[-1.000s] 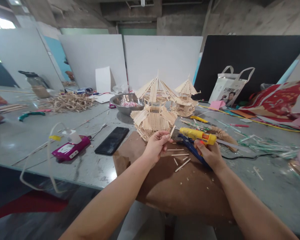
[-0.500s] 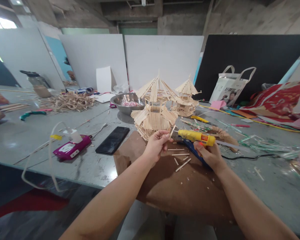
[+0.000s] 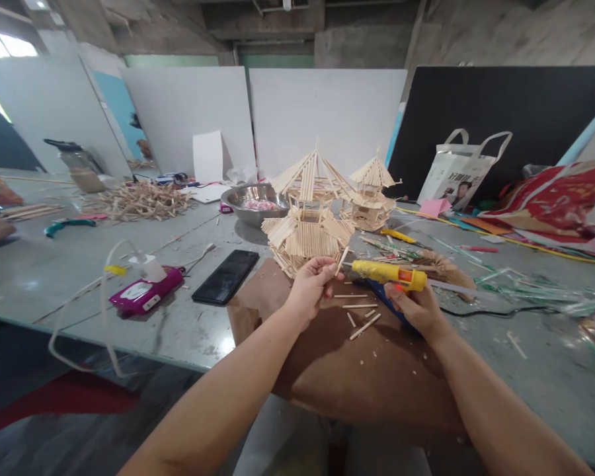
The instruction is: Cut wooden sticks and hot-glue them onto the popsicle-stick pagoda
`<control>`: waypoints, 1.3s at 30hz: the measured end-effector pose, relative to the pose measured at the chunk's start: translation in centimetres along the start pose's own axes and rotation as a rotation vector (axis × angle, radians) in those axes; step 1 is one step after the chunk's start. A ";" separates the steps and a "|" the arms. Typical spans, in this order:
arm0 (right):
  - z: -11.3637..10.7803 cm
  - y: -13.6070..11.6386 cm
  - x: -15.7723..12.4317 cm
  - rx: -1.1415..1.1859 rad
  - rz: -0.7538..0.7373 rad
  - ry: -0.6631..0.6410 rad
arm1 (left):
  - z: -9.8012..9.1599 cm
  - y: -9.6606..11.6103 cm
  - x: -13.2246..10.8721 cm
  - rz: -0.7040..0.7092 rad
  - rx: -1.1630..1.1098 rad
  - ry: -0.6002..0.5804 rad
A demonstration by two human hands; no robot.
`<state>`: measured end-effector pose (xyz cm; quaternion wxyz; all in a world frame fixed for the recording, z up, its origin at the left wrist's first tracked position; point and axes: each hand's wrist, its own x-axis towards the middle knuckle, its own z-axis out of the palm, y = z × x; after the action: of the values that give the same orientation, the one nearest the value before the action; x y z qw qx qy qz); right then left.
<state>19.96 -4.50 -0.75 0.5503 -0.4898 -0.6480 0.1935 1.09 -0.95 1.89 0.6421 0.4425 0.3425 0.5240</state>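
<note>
Pinching a short stick [image 3: 344,258], the left hand [image 3: 313,289] sits at six o'clock of the wooden pavilion [image 3: 307,236]. At three o'clock, the right hand [image 3: 417,309] wraps the yellow glue gun [image 3: 387,272] — its nozzle [image 3: 348,264] now closer to the stick, likely for gluing.

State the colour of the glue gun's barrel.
The glue gun's barrel is yellow, clearest in the head view.

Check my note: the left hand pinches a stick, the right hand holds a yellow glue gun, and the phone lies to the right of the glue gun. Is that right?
Not quite: the head view shows the phone to the left of the glue gun. The left hand does pinch a stick, and the right hand holds the gun.
</note>
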 end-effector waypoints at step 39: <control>-1.1 -0.1 0.7 0.327 0.074 0.069 | -2.2 0.4 -0.6 0.522 1.183 -0.035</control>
<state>21.02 -4.24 0.03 0.6371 -0.4237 -0.5701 0.2992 -1.17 -1.02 1.39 0.1467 0.7990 0.4439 0.3782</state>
